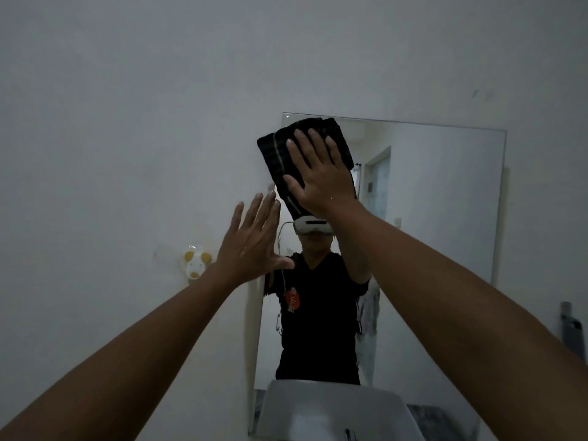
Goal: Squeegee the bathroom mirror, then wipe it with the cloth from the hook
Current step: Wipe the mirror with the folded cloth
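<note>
A frameless rectangular mirror (445,218) hangs on the white wall. My right hand (321,175) lies flat, fingers spread, pressing a dark folded cloth (276,157) with a pale stripe against the mirror's upper left corner. Beside the mirror's left edge my left hand (254,240) is raised with fingers apart and holds nothing; its palm faces the wall. The glass reflects a person in a black shirt wearing a white headset. No squeegee can be seen.
A small white and yellow animal-shaped hook (194,265) is stuck to the wall left of the mirror, with nothing on it. A white sink (334,412) sits below the mirror. A grey object (572,329) stands at the right edge.
</note>
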